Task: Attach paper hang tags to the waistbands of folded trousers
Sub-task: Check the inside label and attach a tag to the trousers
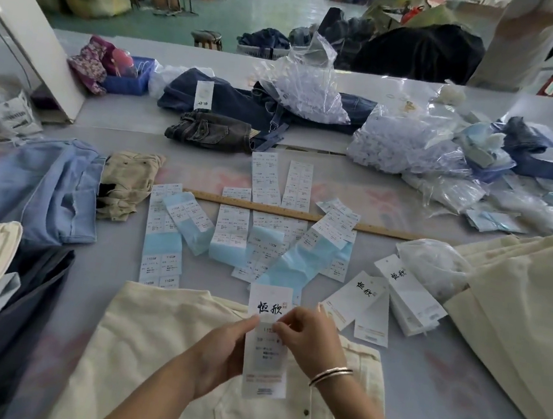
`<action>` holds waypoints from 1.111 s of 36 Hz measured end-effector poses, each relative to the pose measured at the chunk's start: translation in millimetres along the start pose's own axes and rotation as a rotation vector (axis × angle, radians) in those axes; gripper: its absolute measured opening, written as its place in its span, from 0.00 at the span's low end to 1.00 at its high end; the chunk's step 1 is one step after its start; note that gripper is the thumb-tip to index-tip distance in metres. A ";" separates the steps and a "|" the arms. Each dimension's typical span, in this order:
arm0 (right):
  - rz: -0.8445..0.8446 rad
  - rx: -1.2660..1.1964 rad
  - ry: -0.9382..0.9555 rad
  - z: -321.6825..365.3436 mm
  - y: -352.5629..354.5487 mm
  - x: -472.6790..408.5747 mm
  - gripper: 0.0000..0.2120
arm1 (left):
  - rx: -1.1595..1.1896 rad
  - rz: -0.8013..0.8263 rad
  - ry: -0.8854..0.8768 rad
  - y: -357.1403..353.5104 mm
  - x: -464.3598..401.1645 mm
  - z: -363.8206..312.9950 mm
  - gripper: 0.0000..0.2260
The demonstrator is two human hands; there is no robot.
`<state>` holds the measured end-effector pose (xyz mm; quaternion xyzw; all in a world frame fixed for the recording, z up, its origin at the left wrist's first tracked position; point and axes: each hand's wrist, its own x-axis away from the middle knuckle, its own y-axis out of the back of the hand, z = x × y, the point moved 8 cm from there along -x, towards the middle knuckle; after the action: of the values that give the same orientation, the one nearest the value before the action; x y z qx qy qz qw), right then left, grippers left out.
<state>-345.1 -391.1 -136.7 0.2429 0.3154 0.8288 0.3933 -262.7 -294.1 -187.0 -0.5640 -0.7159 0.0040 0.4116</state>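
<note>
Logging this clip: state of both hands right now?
Left hand: holds the hang tag by its left edge.
Right hand: pinches the same tag.

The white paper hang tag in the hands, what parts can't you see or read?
Head view:
- White paper hang tag: small print too blurred to read.
- Its middle edges: hidden by the left hand and right hand fingers.
- Cream folded trousers: cut off by the bottom edge.
</note>
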 end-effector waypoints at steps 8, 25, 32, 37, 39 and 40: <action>-0.095 0.045 -0.010 -21.3 -0.3 14.8 0.04 | -0.163 -0.196 -0.100 -10.1 -6.1 9.8 0.10; -0.010 -1.116 -0.558 -90.7 -9.8 30.4 0.02 | -0.327 -0.190 -0.110 -56.0 -28.7 11.8 0.08; 0.060 -0.718 -0.297 -98.2 25.5 24.2 0.05 | -0.006 -0.361 -0.146 -72.0 -50.7 12.3 0.06; 0.329 -0.551 -0.239 -111.4 42.5 20.8 0.02 | 0.056 -0.444 -0.186 -78.8 -68.6 9.2 0.05; 0.395 -0.431 -0.214 -122.2 57.4 10.6 0.03 | 0.092 -0.505 -0.183 -69.6 -69.0 8.9 0.04; 0.338 -0.389 -0.219 -131.7 73.5 -2.3 0.04 | 0.090 -0.522 -0.180 -65.6 -71.1 8.4 0.03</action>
<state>-466.2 -472.8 -174.5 0.3001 0.0607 0.8964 0.3204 -318.6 -371.7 -203.3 -0.3391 -0.8697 -0.0200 0.3580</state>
